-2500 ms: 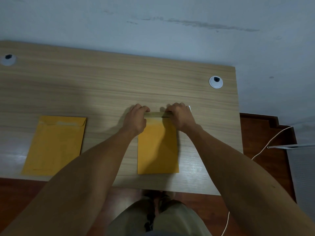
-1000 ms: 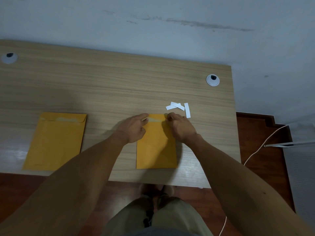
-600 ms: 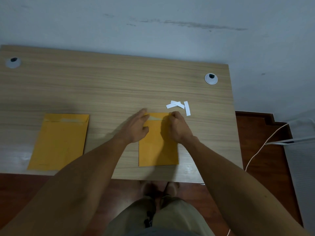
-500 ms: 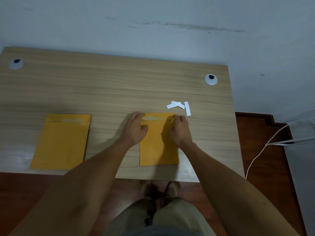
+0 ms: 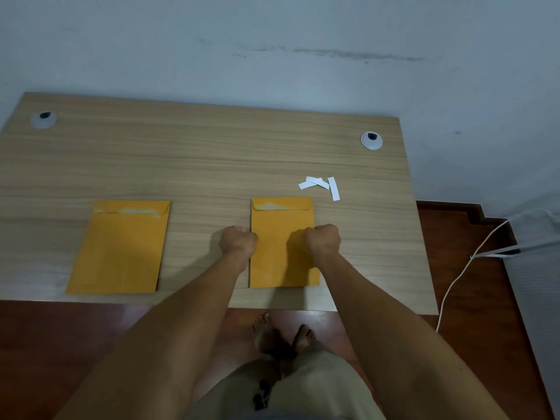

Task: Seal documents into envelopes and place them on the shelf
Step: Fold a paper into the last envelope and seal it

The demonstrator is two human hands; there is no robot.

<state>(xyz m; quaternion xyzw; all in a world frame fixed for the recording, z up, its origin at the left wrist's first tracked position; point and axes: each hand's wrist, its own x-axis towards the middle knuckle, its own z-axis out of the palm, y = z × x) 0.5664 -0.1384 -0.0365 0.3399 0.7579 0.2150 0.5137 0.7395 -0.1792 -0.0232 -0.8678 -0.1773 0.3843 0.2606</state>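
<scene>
Two orange-yellow envelopes lie flat on the wooden desk [image 5: 197,153], flaps folded down. One envelope [image 5: 283,234] is in front of me near the desk's front edge. My left hand [image 5: 238,241] is curled at its left edge and my right hand [image 5: 322,240] is curled over its right edge, each about midway down the side, gripping it. The fingertips are hidden under the knuckles. The other envelope [image 5: 121,247] lies apart to the left, untouched. No shelf is in view.
Three white peeled paper strips [image 5: 321,185] lie just beyond the middle envelope's top right corner. Two round cable grommets [image 5: 371,140] [image 5: 44,119] sit in the desk's far corners. A white cable [image 5: 460,274] runs over the red floor at right. The wall stands directly behind the desk.
Both hands slid back from the flap at the envelope's top to its side edges at mid-height and curled closed. The flap now lies pressed down.
</scene>
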